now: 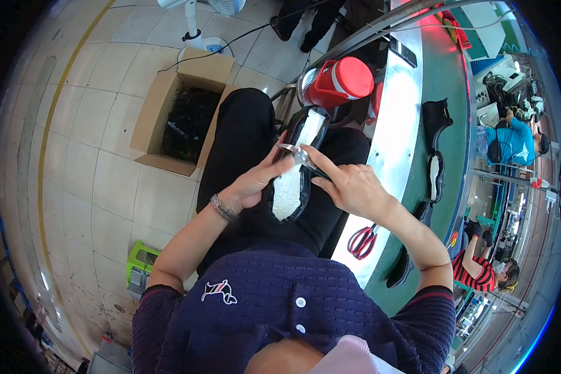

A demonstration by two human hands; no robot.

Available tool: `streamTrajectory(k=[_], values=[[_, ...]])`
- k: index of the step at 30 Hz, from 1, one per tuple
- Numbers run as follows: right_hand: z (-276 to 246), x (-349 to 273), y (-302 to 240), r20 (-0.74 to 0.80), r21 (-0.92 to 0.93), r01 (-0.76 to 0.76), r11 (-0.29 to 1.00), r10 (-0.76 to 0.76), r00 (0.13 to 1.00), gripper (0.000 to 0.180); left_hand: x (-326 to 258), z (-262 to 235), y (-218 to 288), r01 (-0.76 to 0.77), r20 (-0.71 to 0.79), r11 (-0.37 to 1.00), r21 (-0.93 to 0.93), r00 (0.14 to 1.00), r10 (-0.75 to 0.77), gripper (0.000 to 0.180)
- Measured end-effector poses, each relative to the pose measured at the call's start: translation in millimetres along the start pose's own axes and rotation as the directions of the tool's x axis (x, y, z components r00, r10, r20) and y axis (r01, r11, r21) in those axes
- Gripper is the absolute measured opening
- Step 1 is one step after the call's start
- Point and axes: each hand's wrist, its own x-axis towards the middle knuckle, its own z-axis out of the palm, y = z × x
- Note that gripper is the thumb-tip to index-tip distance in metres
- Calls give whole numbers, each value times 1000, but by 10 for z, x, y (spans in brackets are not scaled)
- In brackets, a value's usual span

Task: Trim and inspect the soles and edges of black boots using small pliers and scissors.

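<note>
On my lap lies a black shoe [287,194], its white underside turned up. My left hand [254,185] grips the shoe at its left side, the fingers partly hidden by it. A metal tool with a shiny curved blade [299,153] crosses the middle of the white underside. My right hand [357,189] is closed on this tool, forefinger stretched along it; its dark handle is mostly covered, so its exact kind is unclear. The tips of both hands are close together above the shoe.
Red-handled scissors [362,242] rest on the metal ledge [386,149] to my right. Beyond it, a green belt [455,143] carries several black shoes. A red-and-white jug [349,80] stands ahead. Left of my legs, a cardboard box [148,121] holds dark scraps. Two people sit across the belt.
</note>
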Motion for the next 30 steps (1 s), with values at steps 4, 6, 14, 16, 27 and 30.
streamTrajectory(k=[4, 6, 14, 16, 27, 30], values=[[-143, -195, -11, 97, -74, 65, 995, -58, 994, 67, -129, 59, -76, -27, -19, 974, -224, 1000, 23, 70], [-126, -243, -97, 157, -113, 57, 992, -38, 987, 74, -161, 81, -161, -7, -23, 959, -284, 1000, 0, 66], [78, -247, -126, -101, -478, 173, 861, -249, 963, 87, -194, 173, -253, -61, -27, 957, -285, 998, 56, 65], [54, -236, -13, 90, -283, 200, 938, -181, 979, 72, -200, 184, -280, -72, 2, 954, -290, 997, 76, 68], [-256, -328, -199, 107, -236, 178, 955, -157, 982, 58, -202, 274, -225, -206, -176, 978, 43, 962, 210, 82], [-112, -214, -203, -339, -70, 253, 965, -261, 904, 60, -235, 289, -164, -156, -162, 984, 82, 972, 168, 85]])
